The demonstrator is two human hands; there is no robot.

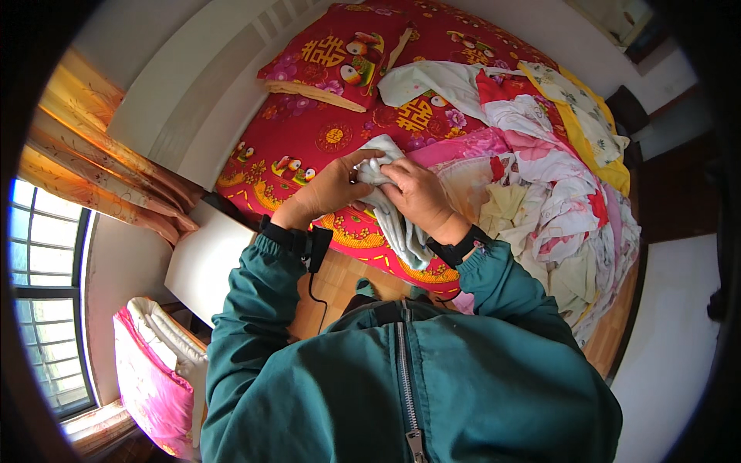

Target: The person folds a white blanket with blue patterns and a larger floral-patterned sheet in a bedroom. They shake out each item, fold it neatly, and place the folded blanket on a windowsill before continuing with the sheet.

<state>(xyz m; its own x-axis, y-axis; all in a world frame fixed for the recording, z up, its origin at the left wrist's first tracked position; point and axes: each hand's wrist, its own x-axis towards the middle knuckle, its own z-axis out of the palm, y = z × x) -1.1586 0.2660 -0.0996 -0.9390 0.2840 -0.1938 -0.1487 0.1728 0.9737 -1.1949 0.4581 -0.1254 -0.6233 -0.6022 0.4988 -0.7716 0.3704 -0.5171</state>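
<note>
Both of my hands grip one pale, whitish cloth [399, 232] in front of my chest. My left hand [330, 188] pinches its bunched upper part from the left side. From the right, my right hand [419, 194] has fingers curled over the same bunched part. A flap of the cloth stands up beyond my fingers, and its long folds hang below my right hand. What kind of textile it is, I cannot tell. Beneath it lies the red patterned bedspread [341, 130] with gold and floral motifs.
A matching red pillow [330, 52] lies near the headboard [191, 87]. Crumpled floral bedding [550, 168] is heaped at the bed's right side. At left are a white bedside cabinet [202, 260], orange curtains [104, 156], a barred window [49, 295] and folded pink bedding [153, 382].
</note>
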